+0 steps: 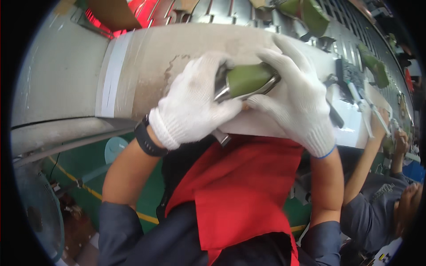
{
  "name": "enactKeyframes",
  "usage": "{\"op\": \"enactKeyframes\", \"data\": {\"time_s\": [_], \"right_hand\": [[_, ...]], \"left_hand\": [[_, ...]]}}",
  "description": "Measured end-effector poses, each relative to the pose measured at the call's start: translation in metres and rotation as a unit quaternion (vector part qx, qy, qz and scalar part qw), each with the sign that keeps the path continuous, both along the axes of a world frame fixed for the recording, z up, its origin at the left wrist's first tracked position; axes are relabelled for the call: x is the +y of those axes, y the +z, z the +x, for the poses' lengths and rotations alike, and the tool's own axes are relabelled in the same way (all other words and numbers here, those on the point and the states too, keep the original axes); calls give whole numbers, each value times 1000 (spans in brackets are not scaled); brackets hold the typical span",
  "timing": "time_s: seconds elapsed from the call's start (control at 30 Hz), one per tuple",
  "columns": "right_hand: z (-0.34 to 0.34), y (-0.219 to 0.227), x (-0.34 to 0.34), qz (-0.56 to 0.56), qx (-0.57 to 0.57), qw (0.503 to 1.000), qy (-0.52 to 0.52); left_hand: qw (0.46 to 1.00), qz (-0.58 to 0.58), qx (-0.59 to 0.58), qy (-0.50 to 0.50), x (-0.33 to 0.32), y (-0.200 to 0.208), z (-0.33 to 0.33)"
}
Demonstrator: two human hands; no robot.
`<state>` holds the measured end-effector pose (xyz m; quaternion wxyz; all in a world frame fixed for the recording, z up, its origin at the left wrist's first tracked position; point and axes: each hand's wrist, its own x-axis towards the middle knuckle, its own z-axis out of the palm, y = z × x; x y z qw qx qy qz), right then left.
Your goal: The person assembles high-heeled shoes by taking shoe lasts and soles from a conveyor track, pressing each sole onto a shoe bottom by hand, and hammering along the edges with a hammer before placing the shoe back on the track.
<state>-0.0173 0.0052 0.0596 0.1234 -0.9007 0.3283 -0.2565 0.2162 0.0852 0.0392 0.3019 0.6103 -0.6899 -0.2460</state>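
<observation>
Both my hands wear white knit gloves and meet over the worktable's near edge. Between them is a curved green piece point(251, 80) with shiny, metallic-looking edges; it resembles a shoe upper. My left hand point(193, 99) wraps its left end, with the thumb along the near side. On the right end, my right hand point(295, 88) grips with its thumb below and its fingers raised over the far side. The gloves cover both ends of the piece. A small metal-tipped item point(222, 138) shows just under my left hand, partly hidden.
The brown-topped worktable point(151, 66) lies beneath my hands. Beyond it runs a slatted metal conveyor point(213, 11) with green pieces point(310, 17). A dark-handled tool point(335, 114) lies to the right, near a co-worker's arm point(366, 155). A fan point(40, 213) stands at lower left.
</observation>
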Motion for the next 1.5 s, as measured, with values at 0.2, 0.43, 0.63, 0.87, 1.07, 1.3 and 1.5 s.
{"op": "enactKeyframes", "data": {"time_s": [0.2,0.43,0.63,0.87,1.07,1.3,1.5], "right_hand": [[-102,-62,20,-49,-93,959,-263],[-95,-40,20,-8,65,963,-263],[-58,-18,55,285,-332,889,-133],[-11,-35,66,426,-549,697,-175],[-7,-42,69,430,-555,694,-157],[-24,-49,47,269,-476,835,-57],[-46,5,-13,139,-222,959,113]], "left_hand": [[995,-42,-73,-53,-1,3,-6],[987,5,-81,-140,-38,19,-32],[984,-15,-91,-153,-38,21,-31],[976,-12,-112,-187,-46,22,-32],[973,-21,-84,-214,-52,21,-32],[975,-13,-64,-214,-56,22,-33],[971,-65,-105,-204,-54,25,-29]]}}
